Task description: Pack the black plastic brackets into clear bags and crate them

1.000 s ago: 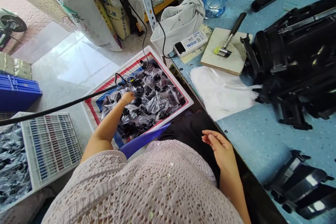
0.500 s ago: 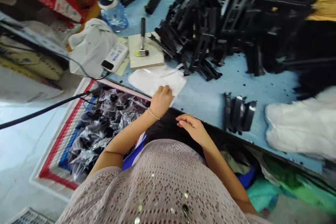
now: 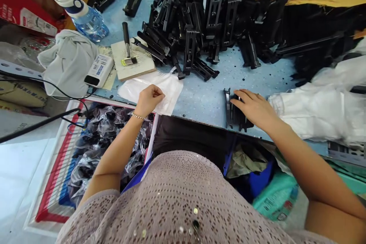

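I had the left hand (image 3: 148, 101) curled over white bags (image 3: 170, 92), hold unclear; the right hand (image 3: 254, 109) arched, grip hidden, over black parts (image 3: 228, 110) beneath, which I judged stiff, light, best gripped mid-length.

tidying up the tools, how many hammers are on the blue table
1: the black-handled hammer lies on the wooden board, beyond the left hand. Others may hide under the black plastic parts.
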Tool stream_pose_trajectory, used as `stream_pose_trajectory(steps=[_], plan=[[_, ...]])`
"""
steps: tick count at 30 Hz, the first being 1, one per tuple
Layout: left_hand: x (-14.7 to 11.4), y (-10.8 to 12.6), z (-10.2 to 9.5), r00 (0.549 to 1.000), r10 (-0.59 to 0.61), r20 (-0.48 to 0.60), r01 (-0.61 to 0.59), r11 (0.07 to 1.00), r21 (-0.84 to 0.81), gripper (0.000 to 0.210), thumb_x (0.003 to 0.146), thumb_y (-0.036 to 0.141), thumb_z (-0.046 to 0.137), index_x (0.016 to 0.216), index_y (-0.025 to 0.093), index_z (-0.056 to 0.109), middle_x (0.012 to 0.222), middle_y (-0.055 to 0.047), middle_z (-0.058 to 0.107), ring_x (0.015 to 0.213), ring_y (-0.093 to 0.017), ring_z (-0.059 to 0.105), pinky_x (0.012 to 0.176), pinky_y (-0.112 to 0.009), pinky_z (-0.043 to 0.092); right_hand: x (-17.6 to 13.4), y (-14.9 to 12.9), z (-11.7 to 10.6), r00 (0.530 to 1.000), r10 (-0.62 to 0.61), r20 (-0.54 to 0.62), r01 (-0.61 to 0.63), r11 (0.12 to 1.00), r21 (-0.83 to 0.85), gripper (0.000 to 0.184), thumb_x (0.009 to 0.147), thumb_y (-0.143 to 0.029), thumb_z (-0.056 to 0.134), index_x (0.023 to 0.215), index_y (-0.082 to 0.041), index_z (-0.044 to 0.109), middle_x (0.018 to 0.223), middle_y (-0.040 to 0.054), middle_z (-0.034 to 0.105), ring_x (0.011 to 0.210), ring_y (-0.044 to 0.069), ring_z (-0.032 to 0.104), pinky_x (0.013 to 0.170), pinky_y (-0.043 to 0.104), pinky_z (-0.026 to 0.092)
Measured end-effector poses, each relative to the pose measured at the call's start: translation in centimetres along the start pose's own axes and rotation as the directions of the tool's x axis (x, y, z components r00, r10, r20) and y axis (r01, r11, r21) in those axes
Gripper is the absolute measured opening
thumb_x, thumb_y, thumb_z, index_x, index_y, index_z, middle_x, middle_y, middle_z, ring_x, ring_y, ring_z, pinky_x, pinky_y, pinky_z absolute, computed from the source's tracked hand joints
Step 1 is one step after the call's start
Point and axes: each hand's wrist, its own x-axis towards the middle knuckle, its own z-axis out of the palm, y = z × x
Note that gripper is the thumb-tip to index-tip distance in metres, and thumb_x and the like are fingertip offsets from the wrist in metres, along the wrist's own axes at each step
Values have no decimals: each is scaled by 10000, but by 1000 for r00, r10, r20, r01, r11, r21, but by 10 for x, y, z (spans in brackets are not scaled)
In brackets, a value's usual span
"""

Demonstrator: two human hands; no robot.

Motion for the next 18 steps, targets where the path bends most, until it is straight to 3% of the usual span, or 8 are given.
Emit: stream_pose_trajectory(steps=[4, 7, 8, 10, 12, 14, 16, 18], plan=[[-1, -3, 1, 998, -3, -62, -6, 990, -143, 303, 648, 196, 799, 821, 200, 550, 713, 35, 639, 655, -118, 602, 645, -255, 472, 26, -4, 9, 1000, -22, 23, 16, 976, 217, 126, 930, -198, 603, 1005, -169, 701, 1570, 189, 495, 1509, 426, 393, 1180, 640, 403], [-1, -5, 0, 1000, -22, -20, 17, 973, -229, 277, 669, 192, 779, 853, 194, 572, 746, 17, 660, 702, -128, 636, 686, -263, 500, 42, -26, 11, 983, 147, 110, -184, 809, 559, 244, 956, -434, 631, 1001, -194, 650, 1412, 193, 619, 1288, 397, 610, 1066, 602, 511], [-1, -5, 0, 1000, -25, -11, 21, 967, -253, 283, 669, 189, 780, 869, 192, 580, 762, 12, 667, 721, -131, 646, 706, -267, 511, 47, -37, 12, 967, 195, 162, -251, 667, 701, 298, 962, -505, 614, 1011, -211, 626, 1294, 168, 681, 1167, 356, 676, 988, 559, 563], [-1, -6, 1, 1000, -22, -19, 16, 959, -284, 316, 656, 185, 795, 886, 193, 578, 778, 14, 667, 739, -131, 649, 733, -271, 526, 61, -64, 13, 948, 208, 241, -290, 249, 924, 385, 931, -611, 622, 1054, -250, 570, 1088, 92, 730, 944, 272, 726, 821, 454, 618], [-1, -5, 2, 999, -6, -53, -9, 961, -276, 313, 662, 185, 794, 874, 198, 564, 783, 17, 664, 736, -130, 644, 736, -272, 533, 77, -94, 16, 959, 141, 246, -223, -158, 962, 483, 863, -651, 684, 1127, -283, 515, 1038, 44, 730, 815, 218, 719, 704, 375, 612], [-2, -6, 1, 995, 36, -92, -52, 981, -185, 223, 714, 180, 748, 851, 199, 572, 802, 3, 680, 753, -145, 654, 743, -285, 544, 92, -122, 22, 974, 53, 220, -188, -349, 918, 542, 831, -648, 697, 1185, -290, 496, 1090, 46, 724, 779, 203, 708, 659, 352, 596], [-4, -7, -3, 986, 129, -107, -127, 992, 28, 79, 783, 146, 658, 839, 192, 628, 843, -28, 713, 813, -177, 678, 797, -323, 562, 104, -143, 28, 975, 3, 224, -212, -302, 929, 497, 860, -609, 652, 1196, -266, 524, 1122, 71, 711, 811, 217, 705, 692, 380, 599], [-7, -8, -10, 965, 251, -73, -218, 927, 304, 176, 845, 103, 556, 881, 181, 710, 932, -79, 749, 930, -228, 698, 907, -394, 569, 109, -157, 32, 975, 61, 212, -211, -27, 977, 430, 867, -503, 666, 1195, -244, 565, 1170, 96, 691, 953, 262, 701, 834, 450, 596]])
